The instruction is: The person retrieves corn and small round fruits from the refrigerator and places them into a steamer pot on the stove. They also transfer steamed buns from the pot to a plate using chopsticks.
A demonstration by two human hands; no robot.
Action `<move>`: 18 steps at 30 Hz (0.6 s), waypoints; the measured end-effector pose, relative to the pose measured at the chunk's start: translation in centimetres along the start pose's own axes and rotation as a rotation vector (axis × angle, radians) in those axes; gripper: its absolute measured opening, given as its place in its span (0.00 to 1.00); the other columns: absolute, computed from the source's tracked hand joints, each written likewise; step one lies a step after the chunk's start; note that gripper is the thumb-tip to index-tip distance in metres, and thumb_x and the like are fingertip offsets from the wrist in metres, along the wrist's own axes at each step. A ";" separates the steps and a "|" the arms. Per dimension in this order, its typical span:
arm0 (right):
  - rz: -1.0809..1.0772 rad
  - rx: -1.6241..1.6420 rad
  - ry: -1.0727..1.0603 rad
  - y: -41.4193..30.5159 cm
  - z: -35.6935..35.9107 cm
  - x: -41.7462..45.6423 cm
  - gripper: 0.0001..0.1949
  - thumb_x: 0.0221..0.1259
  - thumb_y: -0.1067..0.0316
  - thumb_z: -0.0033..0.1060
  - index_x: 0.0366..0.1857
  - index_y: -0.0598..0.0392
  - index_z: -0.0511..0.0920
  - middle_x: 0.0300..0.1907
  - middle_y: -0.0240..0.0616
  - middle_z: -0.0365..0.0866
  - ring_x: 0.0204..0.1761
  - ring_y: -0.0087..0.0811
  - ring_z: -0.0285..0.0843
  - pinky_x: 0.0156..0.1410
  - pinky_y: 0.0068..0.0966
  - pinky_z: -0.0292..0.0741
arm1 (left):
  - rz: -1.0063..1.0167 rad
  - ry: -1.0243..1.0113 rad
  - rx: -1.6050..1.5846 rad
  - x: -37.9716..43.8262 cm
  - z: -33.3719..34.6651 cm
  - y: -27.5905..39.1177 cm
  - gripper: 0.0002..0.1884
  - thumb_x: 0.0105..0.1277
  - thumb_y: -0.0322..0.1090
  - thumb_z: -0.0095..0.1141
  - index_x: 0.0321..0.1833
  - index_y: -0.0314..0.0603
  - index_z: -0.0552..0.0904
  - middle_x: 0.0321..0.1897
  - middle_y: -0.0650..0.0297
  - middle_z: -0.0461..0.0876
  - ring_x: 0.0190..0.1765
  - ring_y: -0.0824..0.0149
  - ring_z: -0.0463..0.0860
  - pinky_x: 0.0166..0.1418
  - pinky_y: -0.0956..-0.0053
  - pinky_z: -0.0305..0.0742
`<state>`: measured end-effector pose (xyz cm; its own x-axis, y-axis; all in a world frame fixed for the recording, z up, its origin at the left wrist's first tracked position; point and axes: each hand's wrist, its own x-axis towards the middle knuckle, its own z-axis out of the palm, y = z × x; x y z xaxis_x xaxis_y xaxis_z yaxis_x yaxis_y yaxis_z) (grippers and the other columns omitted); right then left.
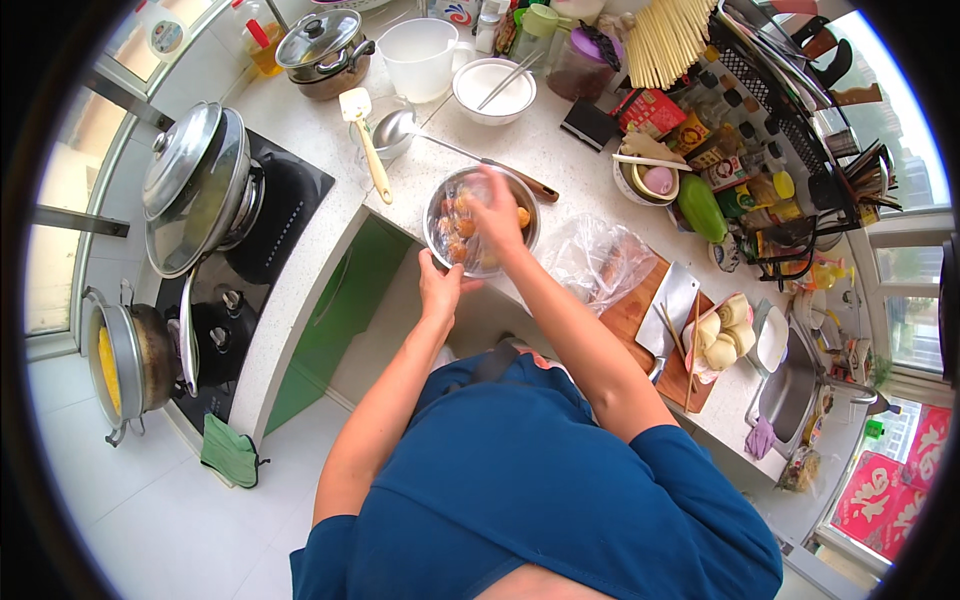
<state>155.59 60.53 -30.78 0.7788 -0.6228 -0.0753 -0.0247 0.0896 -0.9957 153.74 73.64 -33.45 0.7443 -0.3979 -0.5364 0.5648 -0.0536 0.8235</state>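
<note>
A round metal bowl (pixel 534 225) stands at the counter's front edge with several orange-brown food pieces (pixel 465 226) inside. Something clear and shiny, which looks like plastic film, lies over part of them. My left hand (pixel 441 286) holds the bowl's near rim, thumb up along its side. Over the bowl's right half is my right hand (pixel 496 214), blurred, its fingers above the food; whether it grips anything is unclear. Just behind the bowl lies a steel ladle (pixel 393 130) with a brown-ended handle. A crumpled clear plastic bag (pixel 596 259) sits to the right, something brown inside.
Right of the bag, a cleaver (pixel 669 304) and chopsticks rest on a wooden cutting board (pixel 626 296), beside pale buns (pixel 724 341). A lidded wok (pixel 196 202) stands on the black cooktop (pixel 281 202) at left. Behind are a spatula (pixel 367 146) and a white bowl (pixel 493 94).
</note>
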 end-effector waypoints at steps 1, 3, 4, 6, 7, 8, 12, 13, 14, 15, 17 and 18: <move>0.042 -0.078 -0.062 0.0 1.3 0.1 0.23 0.54 0.69 0.57 0.57 0.51 0.69 0.40 0.34 0.82 0.35 0.26 0.79 0.39 0.23 0.75 | -0.021 -0.019 0.029 0.2 -0.3 0.0 0.20 0.65 0.23 0.43 0.59 0.40 0.57 0.50 0.50 0.72 0.41 0.58 0.82 0.40 0.67 0.82; -0.137 -0.308 -0.409 -0.4 2.9 -1.1 0.19 0.58 0.66 0.56 0.55 0.52 0.71 0.33 0.36 0.82 0.35 0.25 0.78 0.44 0.23 0.75 | -0.009 -0.062 -0.014 0.5 -1.1 -0.1 0.19 0.68 0.30 0.43 0.60 0.41 0.59 0.51 0.54 0.72 0.47 0.61 0.80 0.43 0.68 0.80; -0.290 -0.456 -0.503 -0.7 3.8 -2.1 0.20 0.59 0.63 0.57 0.55 0.50 0.70 0.33 0.40 0.82 0.34 0.36 0.79 0.44 0.29 0.75 | 0.026 -0.088 -0.082 0.5 -1.5 -0.3 0.18 0.70 0.34 0.42 0.61 0.42 0.60 0.52 0.57 0.72 0.50 0.64 0.79 0.45 0.69 0.79; -0.263 -0.726 -0.574 -1.3 4.9 -4.6 0.21 0.59 0.63 0.55 0.57 0.52 0.68 0.38 0.45 0.80 0.40 0.47 0.76 0.46 0.38 0.73 | 0.100 -0.176 -0.172 0.5 -2.4 -0.8 0.19 0.73 0.46 0.36 0.62 0.46 0.63 0.54 0.64 0.72 0.59 0.70 0.71 0.58 0.68 0.71; -0.300 -0.836 -0.560 -1.6 5.1 -5.9 0.21 0.59 0.64 0.54 0.57 0.54 0.67 0.42 0.47 0.79 0.45 0.49 0.75 0.49 0.39 0.72 | -0.022 -0.210 -0.406 0.5 -2.9 -1.0 0.23 0.72 0.48 0.36 0.67 0.49 0.59 0.62 0.64 0.65 0.65 0.66 0.65 0.66 0.65 0.63; -0.290 -0.847 -0.513 -1.8 4.8 -6.9 0.21 0.59 0.65 0.54 0.57 0.55 0.67 0.46 0.48 0.77 0.48 0.49 0.74 0.51 0.39 0.72 | -0.042 -0.245 -0.436 0.6 -3.1 -1.3 0.23 0.72 0.47 0.37 0.66 0.48 0.59 0.62 0.62 0.66 0.64 0.66 0.66 0.65 0.66 0.65; -0.426 -0.925 -0.339 -2.1 1.2 -9.8 0.22 0.58 0.66 0.53 0.57 0.57 0.67 0.58 0.52 0.69 0.51 0.49 0.72 0.55 0.37 0.70 | 0.006 -0.240 -0.319 1.6 -3.3 -1.8 0.23 0.71 0.41 0.43 0.65 0.43 0.59 0.55 0.55 0.72 0.56 0.64 0.75 0.57 0.69 0.74; -0.422 -1.004 -0.321 -2.3 0.1 -10.3 0.22 0.58 0.66 0.53 0.58 0.56 0.67 0.60 0.52 0.67 0.50 0.49 0.73 0.55 0.38 0.71 | -0.013 -0.188 -0.287 1.9 -3.1 -1.6 0.23 0.70 0.39 0.45 0.65 0.42 0.59 0.53 0.55 0.73 0.53 0.63 0.77 0.53 0.70 0.76; -0.363 -0.957 -0.375 -2.6 -0.8 -10.9 0.22 0.59 0.69 0.52 0.58 0.56 0.66 0.64 0.51 0.61 0.51 0.50 0.71 0.57 0.38 0.70 | -0.026 -0.162 -0.230 2.2 -2.9 -1.4 0.24 0.69 0.37 0.47 0.64 0.41 0.59 0.52 0.54 0.74 0.49 0.63 0.79 0.50 0.71 0.78; -0.432 -0.881 -0.390 -3.0 -1.8 -11.7 0.22 0.57 0.70 0.53 0.58 0.56 0.67 0.63 0.51 0.62 0.52 0.50 0.71 0.57 0.37 0.70 | -0.043 -0.141 -0.187 2.5 -2.7 -1.0 0.24 0.68 0.36 0.50 0.64 0.40 0.59 0.50 0.53 0.75 0.46 0.63 0.81 0.46 0.72 0.80; -0.435 -0.801 -0.473 -4.1 -4.1 -13.2 0.21 0.55 0.73 0.55 0.56 0.55 0.69 0.61 0.51 0.66 0.54 0.49 0.71 0.56 0.36 0.71 | -0.040 -0.140 -0.127 2.9 -2.4 0.0 0.29 0.64 0.32 0.53 0.65 0.41 0.57 0.42 0.54 0.77 0.31 0.67 0.81 0.36 0.71 0.81; -0.479 -0.866 -0.451 -4.8 -5.8 -13.7 0.21 0.54 0.73 0.55 0.55 0.56 0.69 0.60 0.50 0.66 0.53 0.48 0.71 0.56 0.36 0.71 | -0.025 -0.154 -0.081 3.0 -2.3 0.6 0.29 0.63 0.32 0.53 0.65 0.41 0.57 0.42 0.54 0.78 0.32 0.66 0.81 0.36 0.70 0.81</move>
<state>141.41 64.15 -25.32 0.9794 -0.0883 0.1818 0.0472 -0.7749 -0.6303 157.15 74.53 -35.03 0.6701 -0.5329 -0.5167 0.6140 0.0068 0.7893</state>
